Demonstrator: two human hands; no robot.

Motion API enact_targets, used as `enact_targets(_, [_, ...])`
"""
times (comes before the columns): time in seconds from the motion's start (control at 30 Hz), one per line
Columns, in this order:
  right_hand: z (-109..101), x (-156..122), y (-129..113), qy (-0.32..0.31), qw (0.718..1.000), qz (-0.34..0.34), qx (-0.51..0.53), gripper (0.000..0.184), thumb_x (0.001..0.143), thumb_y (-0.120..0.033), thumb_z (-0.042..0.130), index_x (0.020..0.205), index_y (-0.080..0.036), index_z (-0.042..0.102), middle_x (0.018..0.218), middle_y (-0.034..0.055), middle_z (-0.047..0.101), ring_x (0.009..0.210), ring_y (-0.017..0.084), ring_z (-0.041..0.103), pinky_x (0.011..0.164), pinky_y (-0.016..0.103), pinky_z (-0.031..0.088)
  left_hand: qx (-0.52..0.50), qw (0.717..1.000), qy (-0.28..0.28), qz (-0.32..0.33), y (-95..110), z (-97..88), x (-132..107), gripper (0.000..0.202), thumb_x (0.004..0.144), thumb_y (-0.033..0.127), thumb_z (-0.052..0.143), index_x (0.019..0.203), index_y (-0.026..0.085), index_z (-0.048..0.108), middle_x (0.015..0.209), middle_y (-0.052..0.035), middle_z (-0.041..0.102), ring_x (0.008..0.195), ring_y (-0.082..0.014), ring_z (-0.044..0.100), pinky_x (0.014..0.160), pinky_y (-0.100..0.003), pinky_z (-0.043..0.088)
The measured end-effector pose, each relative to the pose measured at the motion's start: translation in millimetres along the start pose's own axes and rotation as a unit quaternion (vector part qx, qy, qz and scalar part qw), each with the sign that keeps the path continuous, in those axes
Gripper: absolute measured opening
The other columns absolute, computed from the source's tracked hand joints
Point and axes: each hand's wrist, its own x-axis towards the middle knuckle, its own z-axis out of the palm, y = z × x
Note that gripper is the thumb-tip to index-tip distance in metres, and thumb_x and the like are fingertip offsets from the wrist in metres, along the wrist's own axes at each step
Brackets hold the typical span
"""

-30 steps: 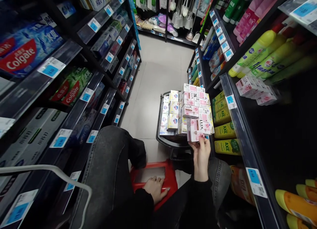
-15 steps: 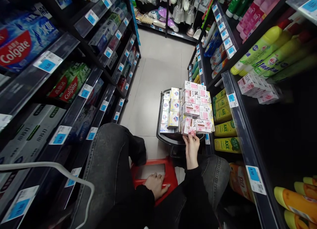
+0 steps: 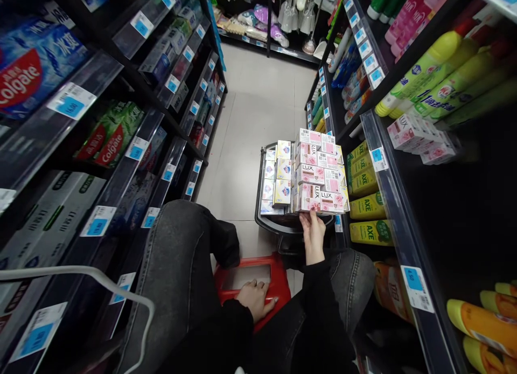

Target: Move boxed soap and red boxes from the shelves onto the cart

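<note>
Since a second ago, one pink LUX box (image 3: 309, 198) has slid left and straightened; it lies at the near end of the pile (image 3: 313, 173) in the black basket (image 3: 271, 227), right of centre in the frame, beside a second LUX box (image 3: 333, 202). The right hand (image 3: 315, 235) has its fingers drawn close at the near edge; whether they grip or merely press, I cannot tell. Gentle nudging would probably serve best, keeping both front faces level, since a hard push could disturb the rows behind. Lower centre, the left hand (image 3: 255, 300) lies spread on a red stool (image 3: 282, 281).
</note>
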Motion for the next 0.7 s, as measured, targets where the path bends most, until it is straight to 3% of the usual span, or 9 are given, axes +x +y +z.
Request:
enact_targets(0.13, [2,-2,-2,0.004,0.998,-0.005,-0.064,0.054,0.060,-0.053,0.083,0.077,-0.020,0.043,0.062,-0.0016,0.061,0.064,0.016,0.067,0.063,0.028,0.057,0.000,1.000,0.001,0.003,-1,3.7,0,0.068,0.096,0.061,0.028,0.119,0.009,0.064,0.109,-0.0178,0.068,0.105,-0.0360,0.061,0.092,-0.049,0.047])
enact_targets(0.2, [1,-6,-4,0.037,0.984,-0.032,-0.171,0.051,0.069,-0.061,0.073,0.071,-0.021,0.041,0.055,-0.0032,0.055,0.055,0.015,0.060,0.056,0.027,0.050,0.000,1.000,0.002,0.003,-1,5.4,0,0.067,0.096,0.060,0.028,0.120,0.009,0.064,0.109,-0.0180,0.068,0.105,-0.0360,0.061,0.092,-0.050,0.047])
enact_targets(0.23, [0,-10,-7,0.058,0.964,-0.062,-0.251,0.051,0.072,-0.064,0.068,0.067,-0.021,0.040,0.053,-0.0030,0.052,0.052,0.014,0.057,0.055,0.027,0.047,0.001,1.000,0.003,0.003,-1,6.0,1,0.067,0.096,0.060,0.029,0.120,0.009,0.064,0.109,-0.0181,0.068,0.105,-0.0360,0.060,0.092,-0.050,0.047])
enact_targets(0.3, [-2,-20,-15,0.109,0.887,-0.162,-0.418,0.054,0.077,-0.070,0.058,0.060,-0.022,0.038,0.050,-0.0011,0.048,0.052,0.015,0.051,0.059,0.029,0.044,0.000,1.000,0.004,0.003,-1,6.6,1,0.067,0.096,0.060,0.028,0.119,0.009,0.064,0.109,-0.0181,0.068,0.105,-0.0360,0.060,0.091,-0.050,0.046])
enact_targets(0.37, [-1,-30,-24,0.139,0.780,-0.289,-0.538,0.055,0.080,-0.072,0.052,0.060,-0.022,0.042,0.057,0.0033,0.053,0.062,0.019,0.052,0.069,0.033,0.043,-0.002,1.000,0.004,0.002,-1,6.5,2,0.067,0.095,0.061,0.028,0.119,0.009,0.065,0.108,-0.0181,0.068,0.105,-0.0361,0.060,0.091,-0.050,0.046])
enact_targets(0.43, [5,-37,-33,0.148,0.684,-0.394,-0.596,0.054,0.080,-0.073,0.051,0.074,-0.019,0.056,0.078,0.0112,0.063,0.081,0.026,0.054,0.081,0.039,0.041,-0.005,1.000,0.005,0.002,-2,6.5,2,0.067,0.095,0.061,0.028,0.118,0.010,0.065,0.107,-0.0181,0.068,0.105,-0.0358,0.060,0.092,-0.049,0.046])
enact_targets(0.5, [15,-36,-38,0.134,0.628,-0.453,-0.619,0.061,0.079,-0.071,0.055,0.100,-0.014,0.063,0.108,0.0199,0.063,0.102,0.033,0.050,0.094,0.050,0.034,-0.008,1.000,0.008,0.002,-2,6.7,1,0.067,0.095,0.062,0.028,0.116,0.010,0.066,0.106,-0.0182,0.068,0.105,-0.0353,0.060,0.092,-0.049,0.046])
enact_targets(0.57, [25,-28,-38,0.107,0.616,-0.465,-0.627,0.068,0.080,-0.067,0.058,0.118,-0.011,0.059,0.127,0.0236,0.056,0.115,0.038,0.042,0.102,0.060,0.022,-0.011,1.000,0.012,0.002,-2,7.3,0,0.068,0.095,0.062,0.027,0.114,0.010,0.066,0.106,-0.0185,0.068,0.105,-0.0353,0.060,0.092,-0.049,0.046])
enact_targets(0.7, [35,-9,-31,0.056,0.640,-0.453,-0.618,0.060,0.084,-0.057,0.057,0.122,-0.010,0.058,0.132,0.0216,0.055,0.121,0.038,0.035,0.106,0.064,0.010,-0.014,1.000,0.011,-0.002,-2,7.9,0,0.065,0.095,0.059,0.030,0.115,0.010,0.066,0.106,-0.0193,0.068,0.104,-0.0352,0.060,0.092,-0.049,0.046])
